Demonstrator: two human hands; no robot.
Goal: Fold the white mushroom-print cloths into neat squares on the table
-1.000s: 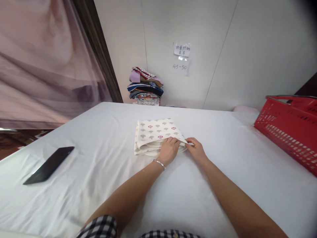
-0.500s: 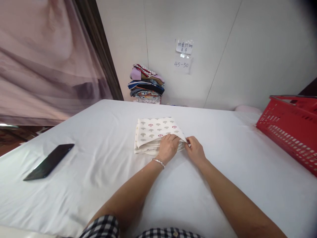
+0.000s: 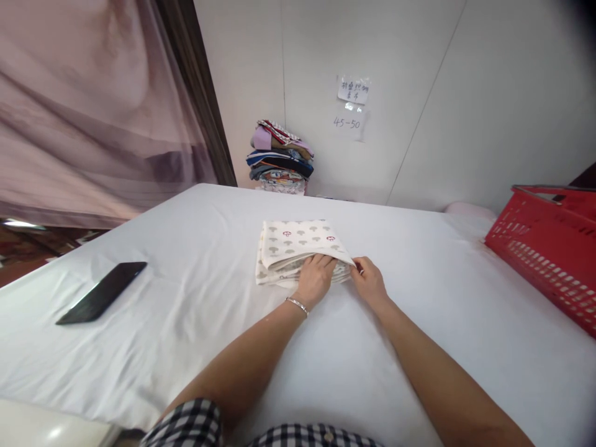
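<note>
On the white-covered table lies a folded cream cloth (image 3: 302, 237), printed with grey and red mushrooms, its layered edges facing me. My left hand (image 3: 316, 277), a silver bracelet at its wrist, reaches into the near side of the cloth. Its fingers stretch forward between the layers, the tips hidden under the raised top fold. My right hand (image 3: 369, 277) pinches the near right corner of the cloth between thumb and fingers. Both hands stay close together at that side.
A dark phone-like slab (image 3: 102, 293) rests on the table (image 3: 195, 273) at left. A red plastic basket (image 3: 549, 248) stands at the right edge. Behind the table rises a stack of folded fabrics (image 3: 282, 158) against the wall, with handwritten paper notes (image 3: 351, 105) beside it.
The top fold's near edge has shifted back and lifts higher, showing more of the inner layers. Both hands stay at nearly the same place. The view has shifted slightly.
</note>
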